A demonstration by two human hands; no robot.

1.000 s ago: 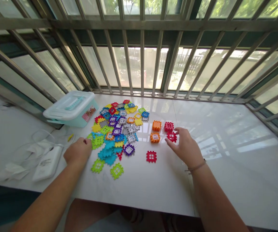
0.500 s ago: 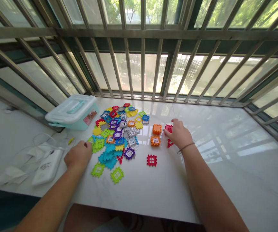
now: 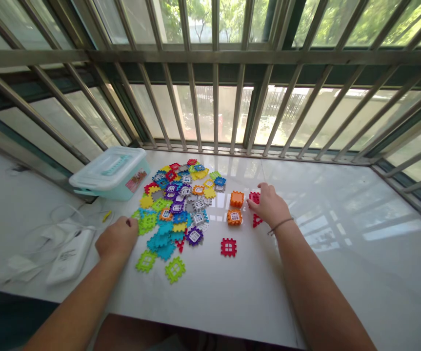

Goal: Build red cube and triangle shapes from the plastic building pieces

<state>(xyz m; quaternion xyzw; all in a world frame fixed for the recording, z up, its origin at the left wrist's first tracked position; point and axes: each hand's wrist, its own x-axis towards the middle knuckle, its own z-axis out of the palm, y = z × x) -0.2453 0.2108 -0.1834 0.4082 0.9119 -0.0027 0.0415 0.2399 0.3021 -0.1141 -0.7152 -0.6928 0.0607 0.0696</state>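
Observation:
My right hand (image 3: 270, 204) is over red plastic building tiles on the white table. Thumb and fingers are apart, with a red square tile (image 3: 254, 196) between them, lying on the table. A red triangular tile (image 3: 256, 221) pokes out under the palm; the hand hides part of both. To its left are an orange block (image 3: 237, 198) and a second orange block (image 3: 234, 217) with a white window piece. Nearer me lies a red window tile (image 3: 228, 247). My left hand (image 3: 117, 238) rests as a closed fist at the left edge of the tile pile (image 3: 166, 229), nothing visible in it.
A lidded pale-turquoise box (image 3: 110, 170) stands at the back left. By the left wall are a white power strip (image 3: 70, 256), cables and crumpled tissue (image 3: 16, 268). Two green window tiles lie at the pile's near edge. Metal bars (image 3: 215, 107) and windows border the table's far side.
The view has tilted slightly, so the tabletop items sit a little lower. Both hands stay in nearly the same places, and no tile has visibly been moved.

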